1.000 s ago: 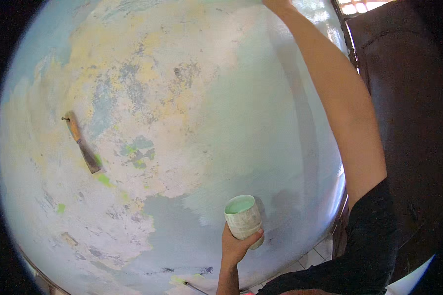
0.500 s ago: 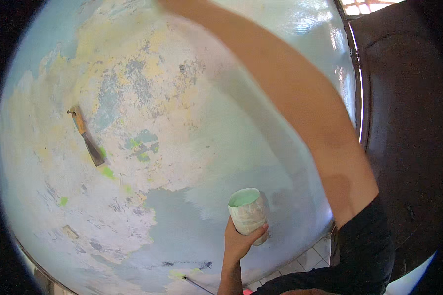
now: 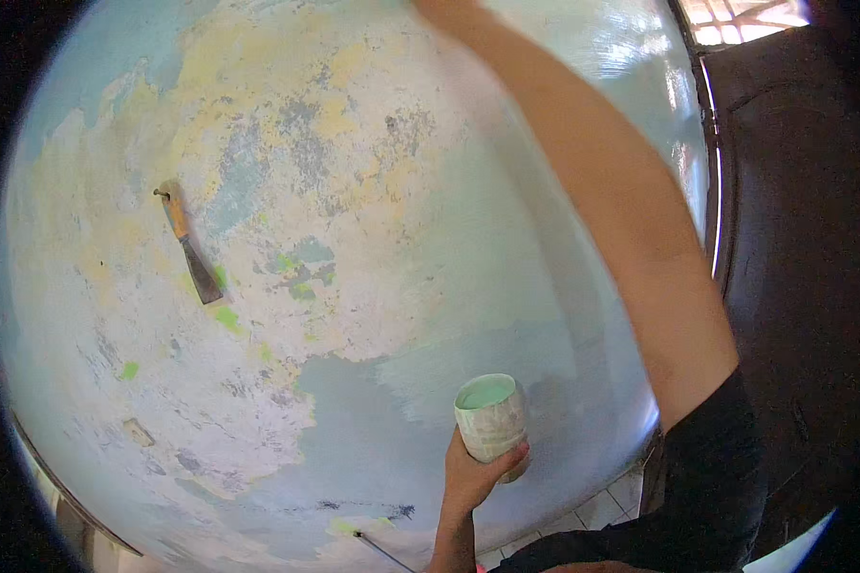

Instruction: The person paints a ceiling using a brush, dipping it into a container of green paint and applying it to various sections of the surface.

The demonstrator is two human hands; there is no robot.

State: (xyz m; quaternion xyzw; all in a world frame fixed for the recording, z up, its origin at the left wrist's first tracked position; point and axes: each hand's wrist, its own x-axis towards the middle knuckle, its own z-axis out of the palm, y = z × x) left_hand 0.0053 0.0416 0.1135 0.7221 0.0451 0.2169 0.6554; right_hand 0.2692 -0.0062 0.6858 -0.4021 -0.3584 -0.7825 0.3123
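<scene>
Low in the view, right of centre, the person's left hand (image 3: 470,475) rises from the lower edge with its forearm nearly vertical, its grip clamped around the lower part of a paint cup (image 3: 492,428). The thumb lies across the cup's near side toward the right, while the other fingers are mostly hidden behind it. The right arm (image 3: 602,191) leaves a black sleeve (image 3: 712,468) at the lower right and stretches up and leftward in a long curve to the upper edge. Its far end is blurred and cut off there, so the right hand is out of sight, and one cannot tell whether its grip is apart, together or clamped on something.

The cup stands in front of the wall (image 3: 506,277), tilted slightly left, its round mouth turned partly toward the camera. Its off-white outside is smeared and streaked; inside lies smooth mint-green paint. Much of its base is covered by the hand.

Patches of yellow, white, blue-grey and pale green cover the wall. At left, a scraper (image 3: 197,267) with a wooden handle hangs blade down. At the bottom, a thin dark rod (image 3: 382,550) runs off the edge, its kind unclear. A dark brown door (image 3: 793,239) fills the right side.
</scene>
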